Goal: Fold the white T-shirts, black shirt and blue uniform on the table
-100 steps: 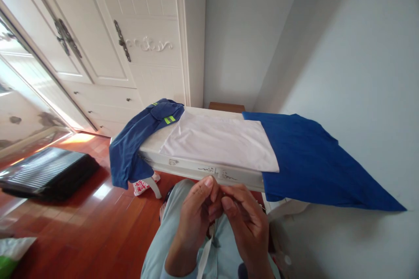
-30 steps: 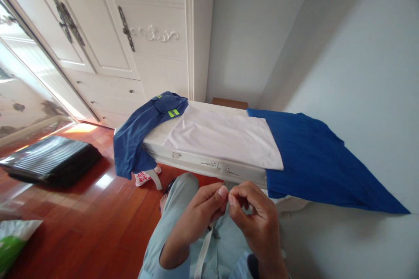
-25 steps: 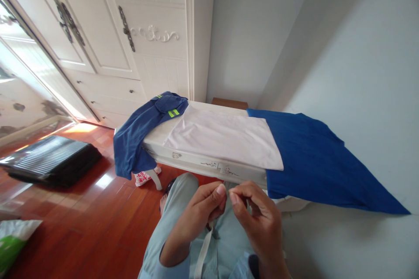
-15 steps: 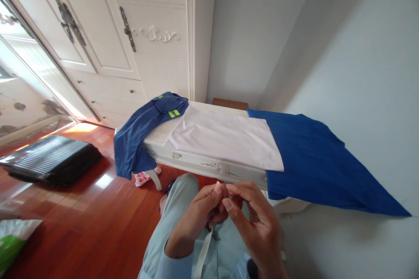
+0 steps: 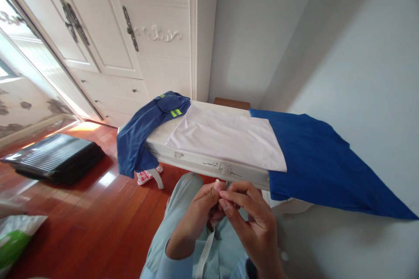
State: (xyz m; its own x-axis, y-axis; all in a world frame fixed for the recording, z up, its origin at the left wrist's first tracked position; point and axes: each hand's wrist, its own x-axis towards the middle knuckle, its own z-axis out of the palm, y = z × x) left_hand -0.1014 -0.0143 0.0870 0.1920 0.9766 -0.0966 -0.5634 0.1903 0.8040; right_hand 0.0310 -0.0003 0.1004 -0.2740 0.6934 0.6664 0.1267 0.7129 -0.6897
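Note:
My left hand [image 5: 198, 213] and my right hand [image 5: 250, 218] meet above my lap, fingertips pinched together. Whatever they hold between them is too small to make out. Under them a white cord [image 5: 205, 253] hangs down over my light green trousers [image 5: 181, 196]. Just beyond my hands is the white dressing table [image 5: 196, 161] with carved trim. A pale pink cloth [image 5: 229, 135] lies flat on its top. To the right, a blue cloth [image 5: 304, 161] drapes over the table's end. Over the left end hangs a dark blue garment [image 5: 140, 135] with yellow-green reflective strips.
A white wardrobe [image 5: 163, 65] with dark handles stands behind the table, beside a grey wall [image 5: 360, 61]. On the reddish wooden floor [image 5: 114, 222] lie a black ribbed case [image 5: 55, 157] and a green and white bag [image 5: 19, 239]. A red and white item [image 5: 145, 177] sits by the table leg.
My right fingertips have shifted slightly left and closed in against my left fingertips. The whole view has moved a little, so the surroundings sit slightly further right.

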